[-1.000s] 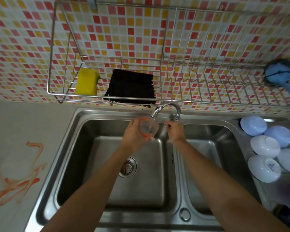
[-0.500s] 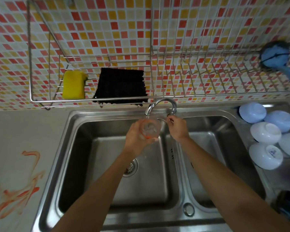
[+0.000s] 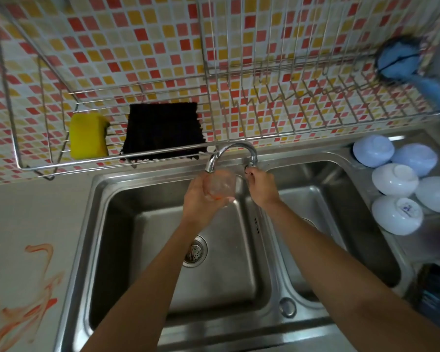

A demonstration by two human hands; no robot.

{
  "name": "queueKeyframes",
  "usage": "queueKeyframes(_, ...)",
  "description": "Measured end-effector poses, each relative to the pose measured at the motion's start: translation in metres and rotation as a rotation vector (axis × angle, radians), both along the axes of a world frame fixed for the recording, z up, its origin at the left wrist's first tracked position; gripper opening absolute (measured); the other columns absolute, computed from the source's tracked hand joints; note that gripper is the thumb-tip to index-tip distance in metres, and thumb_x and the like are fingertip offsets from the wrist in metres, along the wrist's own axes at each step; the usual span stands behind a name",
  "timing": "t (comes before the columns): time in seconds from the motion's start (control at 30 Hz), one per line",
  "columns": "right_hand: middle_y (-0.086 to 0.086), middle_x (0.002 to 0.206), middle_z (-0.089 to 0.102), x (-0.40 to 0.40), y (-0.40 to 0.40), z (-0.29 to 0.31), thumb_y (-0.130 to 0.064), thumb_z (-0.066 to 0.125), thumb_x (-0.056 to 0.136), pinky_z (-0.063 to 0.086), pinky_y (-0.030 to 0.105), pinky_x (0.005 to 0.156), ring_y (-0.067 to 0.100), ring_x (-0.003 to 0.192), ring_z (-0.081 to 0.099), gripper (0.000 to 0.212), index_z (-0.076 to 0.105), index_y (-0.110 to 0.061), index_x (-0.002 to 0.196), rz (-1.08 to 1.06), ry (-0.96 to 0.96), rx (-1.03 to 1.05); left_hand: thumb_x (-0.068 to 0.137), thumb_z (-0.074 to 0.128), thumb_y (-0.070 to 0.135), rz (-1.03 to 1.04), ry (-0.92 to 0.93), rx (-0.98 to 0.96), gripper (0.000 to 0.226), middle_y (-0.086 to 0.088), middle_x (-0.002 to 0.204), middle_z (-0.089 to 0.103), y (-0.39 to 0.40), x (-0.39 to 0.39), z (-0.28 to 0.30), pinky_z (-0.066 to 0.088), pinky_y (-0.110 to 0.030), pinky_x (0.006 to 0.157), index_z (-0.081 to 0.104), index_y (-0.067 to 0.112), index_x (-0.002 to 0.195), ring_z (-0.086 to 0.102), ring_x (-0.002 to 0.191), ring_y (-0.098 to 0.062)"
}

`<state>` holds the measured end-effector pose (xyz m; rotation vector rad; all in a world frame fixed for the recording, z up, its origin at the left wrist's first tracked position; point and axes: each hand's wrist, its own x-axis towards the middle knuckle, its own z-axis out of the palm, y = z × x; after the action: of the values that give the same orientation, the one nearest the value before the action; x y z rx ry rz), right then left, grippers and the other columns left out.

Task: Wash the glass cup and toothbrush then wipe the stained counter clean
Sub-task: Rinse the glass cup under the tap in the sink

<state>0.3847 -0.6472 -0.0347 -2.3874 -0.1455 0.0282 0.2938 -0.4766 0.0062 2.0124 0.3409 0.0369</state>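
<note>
Left hand [image 3: 201, 199]: we are gripping the glass cup [image 3: 219, 185] under the faucet [image 3: 230, 154] spout.
Right hand [image 3: 262, 186]: we are pinching the faucet handle.

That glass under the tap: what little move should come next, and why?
Probably turn the tap on. The left hand holds the glass cup right below the faucet spout, the right hand is at the faucet base, and no water stream is visible.

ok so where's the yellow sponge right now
In the head view the yellow sponge sits at the left end of the wire rack on the tiled wall, beside the black cloth, above the left sink basin.
</note>
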Motion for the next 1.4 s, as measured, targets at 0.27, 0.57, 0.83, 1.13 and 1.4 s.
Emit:
queueKeyframes(0.27,0.019,0.097,0.071,-0.001,-0.002,0.002,-0.009,0.049,0.099,0.055,0.046,0.083,0.033,0.086,0.067,0.021,0.068,-0.006,0.107,0.011,-0.013,0.004,0.049,0.089,0.044,0.090,-0.018,-0.047,0.085,0.005,0.116,0.063,0.004,-0.008,-0.009,0.057,-0.034,0.086,0.051,0.037,0.124,0.064,0.101,-0.012)
queueKeyframes(0.57,0.017,0.098,0.070,-0.002,-0.004,0.002,-0.011,0.049,0.099,0.054,0.040,0.081,0.032,0.088,0.066,0.019,0.066,-0.007,0.105,-0.006,0.003,0.018,0.055,0.090,0.039,0.006,-0.007,0.060,0.058,0.005,0.103,0.063,-0.008,-0.001,0.000,0.055,-0.030,0.078,0.052,0.040,0.099,0.063,0.092,-0.011)
queueKeyframes(0.83,0.018,0.107,0.070,-0.003,-0.011,0.002,-0.011,0.047,0.100,0.050,0.034,0.085,0.034,0.098,0.066,0.025,0.064,-0.007,0.119,-0.127,0.011,0.073,0.053,0.089,0.042,-0.012,-0.051,0.021,0.065,0.006,0.108,0.065,-0.004,-0.003,-0.002,0.056,-0.036,0.083,0.055,0.037,0.109,0.063,0.096,-0.011)
queueKeyframes(1.13,0.012,0.109,0.069,-0.024,-0.014,-0.011,-0.025,0.049,0.100,0.055,0.039,0.086,0.029,0.095,0.066,0.036,0.047,-0.012,0.133,-0.227,-0.027,0.223,0.053,0.090,0.044,0.054,-0.068,-0.012,0.077,0.009,0.116,0.060,0.001,-0.018,-0.006,0.054,-0.035,0.090,0.047,0.045,0.117,0.060,0.105,-0.010)
queueKeyframes(1.4,0.015,0.149,0.041,-0.097,-0.025,-0.074,-0.022,0.048,0.100,0.038,0.044,0.111,0.030,0.138,0.039,0.050,0.037,-0.009,0.147,-0.134,0.035,0.022,0.053,0.090,0.044,0.047,-0.047,-0.011,0.079,0.009,0.120,0.060,-0.003,-0.019,-0.010,0.053,-0.032,0.093,0.050,0.038,0.122,0.059,0.109,-0.008)
